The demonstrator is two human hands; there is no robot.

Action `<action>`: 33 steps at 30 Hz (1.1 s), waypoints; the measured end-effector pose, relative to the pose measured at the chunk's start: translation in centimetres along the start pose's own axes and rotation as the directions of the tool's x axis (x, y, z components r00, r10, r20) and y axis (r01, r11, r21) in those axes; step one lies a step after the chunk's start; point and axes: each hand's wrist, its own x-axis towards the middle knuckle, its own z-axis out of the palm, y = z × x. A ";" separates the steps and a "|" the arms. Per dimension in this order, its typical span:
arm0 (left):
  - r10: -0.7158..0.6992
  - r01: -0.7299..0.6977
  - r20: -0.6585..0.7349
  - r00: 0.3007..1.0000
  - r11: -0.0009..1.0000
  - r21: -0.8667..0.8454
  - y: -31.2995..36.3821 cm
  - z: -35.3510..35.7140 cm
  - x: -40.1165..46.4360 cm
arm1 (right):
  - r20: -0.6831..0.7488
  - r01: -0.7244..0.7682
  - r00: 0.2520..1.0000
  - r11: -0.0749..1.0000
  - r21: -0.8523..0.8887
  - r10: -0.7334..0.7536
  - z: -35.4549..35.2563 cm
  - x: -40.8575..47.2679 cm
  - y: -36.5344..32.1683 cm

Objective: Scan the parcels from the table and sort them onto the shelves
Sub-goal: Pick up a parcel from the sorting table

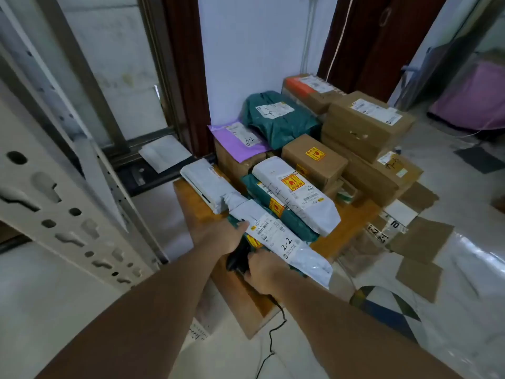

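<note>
Plainly the job is in its early part — the desk [352,228] is piled with parcels, and none can be seen on the shelf upright [62,214] at the left. The left hand [224,237] has its fingers curled over the near edge of a long white mailer [276,236] marked "2-2", lying at the near left of the pile on top of a green bag. The right hand [263,272] is clenched round a black scanner [236,259], its cord [269,343] trailing toward the floor; so this parcel looks to be at the scanning step, with shelving yet to come. Counting what shows: three white mailers, two or three green bags — overlap hides the edges — one purple mailer [240,138] at the far left, and about six brown cartons [366,124] stacked far and right. Flattened cardboard [418,242] lies on the floor at the right.
</note>
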 end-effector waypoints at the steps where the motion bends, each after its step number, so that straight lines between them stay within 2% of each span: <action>1: -0.039 0.040 0.029 0.999 0.997 -0.060 0.2 0.5 0.6 | 0.014 -0.012 1.000 1.000 -0.014 0.013 0.4 0.5 -0.2; 5: -0.175 0.193 0.091 0.980 0.946 -0.261 0.1 3.1 3.1 | 0.051 -0.029 0.998 0.997 -0.066 0.032 1.8 2.1 -0.5; 8: -0.230 0.245 0.091 0.969 0.841 -0.481 -0.5 4.9 5.0 | 0.080 -0.040 0.996 0.999 -0.022 0.042 2.6 2.9 -0.3; 10: -0.259 0.265 0.092 0.962 0.784 -0.562 -0.4 5.5 5.7 | 0.088 -0.073 0.993 0.997 -0.005 0.073 3.3 3.3 -0.1; 15: -0.196 0.221 0.114 0.974 0.703 -0.676 -0.2 5.8 6.0 | 0.056 -0.070 0.996 0.997 -0.030 0.071 4.4 3.3 0.1; 17: -0.142 0.175 0.110 0.984 0.616 -0.768 0.1 5.3 5.4 | 0.061 -0.061 0.996 0.998 -0.015 0.062 4.3 3.0 0.2; 20: -0.127 0.153 0.106 0.986 0.449 -0.880 0.5 3.9 4.5 | 0.123 -0.074 0.990 0.996 0.057 0.067 3.5 2.2 0.1; 22: -0.121 0.140 0.101 0.987 0.377 -0.915 0.6 2.9 4.1 | 0.150 -0.071 0.987 0.990 0.123 0.053 2.4 1.2 0.1; 26: -0.152 0.072 0.022 0.988 0.331 -0.941 1.1 0.0 2.8 | 0.148 0.003 0.988 0.968 0.249 -0.041 -0.7 -1.9 0.3; 30: -0.202 -0.021 -0.102 0.974 0.370 -0.929 1.3 -4.3 1.6 | 0.129 0.127 0.978 0.955 0.266 -0.166 -4.4 -6.1 0.3; 33: -0.194 -0.116 -0.207 0.959 0.396 -0.911 2.4 -8.7 -0.8 | 0.050 0.178 0.976 0.908 0.380 -0.212 -7.3 -9.9 0.0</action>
